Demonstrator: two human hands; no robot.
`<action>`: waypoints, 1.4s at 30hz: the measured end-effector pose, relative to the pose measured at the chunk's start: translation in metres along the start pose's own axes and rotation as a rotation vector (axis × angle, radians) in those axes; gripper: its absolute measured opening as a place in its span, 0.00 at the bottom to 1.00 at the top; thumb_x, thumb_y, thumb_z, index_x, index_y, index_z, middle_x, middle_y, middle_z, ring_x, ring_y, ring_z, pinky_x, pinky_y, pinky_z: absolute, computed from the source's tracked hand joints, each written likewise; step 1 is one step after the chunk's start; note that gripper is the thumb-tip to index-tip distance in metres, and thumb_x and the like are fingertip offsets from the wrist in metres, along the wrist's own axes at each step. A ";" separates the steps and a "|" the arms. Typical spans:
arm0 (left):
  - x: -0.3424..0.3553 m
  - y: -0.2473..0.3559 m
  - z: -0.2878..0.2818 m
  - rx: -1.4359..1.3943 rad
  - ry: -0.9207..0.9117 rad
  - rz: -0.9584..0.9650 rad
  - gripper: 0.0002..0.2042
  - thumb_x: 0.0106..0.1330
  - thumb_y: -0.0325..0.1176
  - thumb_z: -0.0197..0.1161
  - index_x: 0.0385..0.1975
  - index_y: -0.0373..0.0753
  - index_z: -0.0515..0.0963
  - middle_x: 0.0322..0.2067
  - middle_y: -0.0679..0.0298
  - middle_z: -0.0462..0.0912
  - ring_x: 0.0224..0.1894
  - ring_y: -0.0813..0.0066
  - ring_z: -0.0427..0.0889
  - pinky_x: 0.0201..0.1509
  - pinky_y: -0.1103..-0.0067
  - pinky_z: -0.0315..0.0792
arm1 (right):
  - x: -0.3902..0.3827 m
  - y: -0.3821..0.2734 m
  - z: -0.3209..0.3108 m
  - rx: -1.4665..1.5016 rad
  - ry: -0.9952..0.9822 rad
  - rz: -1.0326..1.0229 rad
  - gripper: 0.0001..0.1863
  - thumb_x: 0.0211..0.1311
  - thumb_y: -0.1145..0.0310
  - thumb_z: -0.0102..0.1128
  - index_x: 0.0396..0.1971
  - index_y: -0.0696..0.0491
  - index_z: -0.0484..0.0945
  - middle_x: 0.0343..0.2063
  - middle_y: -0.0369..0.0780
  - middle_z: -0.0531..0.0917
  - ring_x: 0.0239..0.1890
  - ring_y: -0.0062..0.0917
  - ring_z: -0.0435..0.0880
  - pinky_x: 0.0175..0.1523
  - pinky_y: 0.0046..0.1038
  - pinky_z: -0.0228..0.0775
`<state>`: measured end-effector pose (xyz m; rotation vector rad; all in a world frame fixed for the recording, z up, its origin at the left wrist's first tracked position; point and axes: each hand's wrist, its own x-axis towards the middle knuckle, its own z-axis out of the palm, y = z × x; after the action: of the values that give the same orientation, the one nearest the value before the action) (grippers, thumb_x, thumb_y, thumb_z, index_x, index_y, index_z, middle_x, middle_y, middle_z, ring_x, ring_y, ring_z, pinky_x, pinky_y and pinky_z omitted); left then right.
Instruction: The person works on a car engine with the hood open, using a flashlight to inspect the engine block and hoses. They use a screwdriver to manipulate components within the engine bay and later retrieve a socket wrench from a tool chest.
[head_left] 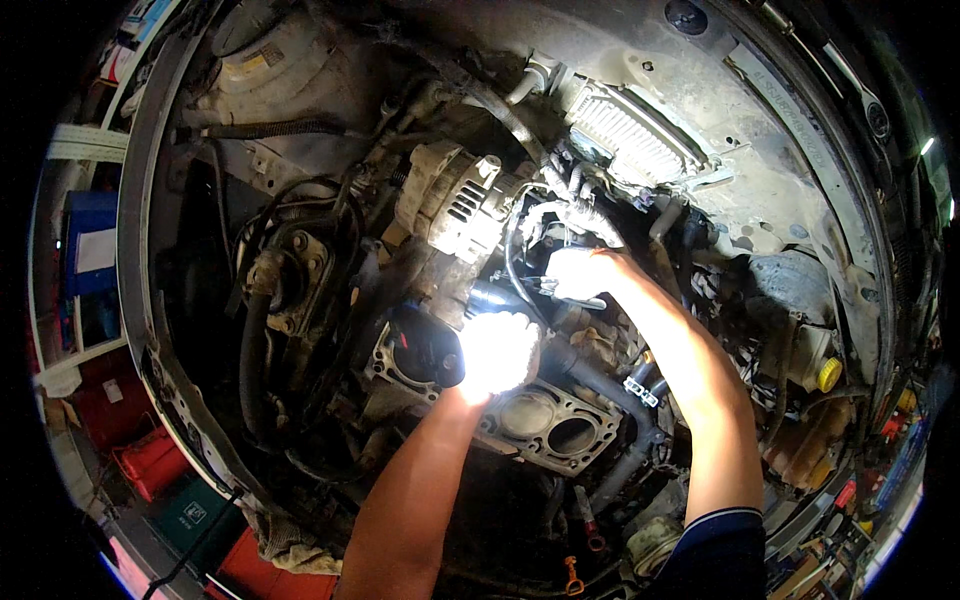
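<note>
White glare has washed out both hands here, and they look gloved, so bear with me. Left hand [497,352] is curled up in a fist-like shape over the engine block [602,424], with a couple of round cylinder bores [572,437] showing just past its lower right side. A black rounded piece [425,345] sits right up against its left side, and a shiny cylinder [492,299] shows just above the knuckles, but I honestly can't tell if the hand is holding either one. Right hand [578,275] is further up and to the right, fingers drawn in narrow and pointing left, with the pale wiring bundle [590,220] running up and away just above it. Can't make out whether it's pinching a wire, too bright. A thin dark cable [511,262] curves down between the two hands, just left of the right one's fingertips. Alternator [470,205] is up and left of the right hand, the finned metal module [640,135] is beyond the wiring, and there's a yellow cap [829,374] well apart, way over on the right
</note>
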<state>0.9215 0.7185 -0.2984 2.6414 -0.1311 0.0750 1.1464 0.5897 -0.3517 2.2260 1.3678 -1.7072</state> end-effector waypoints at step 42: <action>0.007 0.006 0.000 -0.046 0.113 0.117 0.02 0.64 0.32 0.64 0.30 0.46 0.81 0.24 0.65 0.77 0.26 0.66 0.78 0.27 0.69 0.72 | 0.025 0.064 0.045 -0.135 0.310 -0.157 0.13 0.66 0.62 0.65 0.43 0.55 0.85 0.37 0.45 0.87 0.41 0.31 0.85 0.44 0.36 0.79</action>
<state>0.9281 0.7128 -0.2947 2.5747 -0.2456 0.2569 1.1532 0.5436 -0.4192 2.4388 1.7058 -1.2967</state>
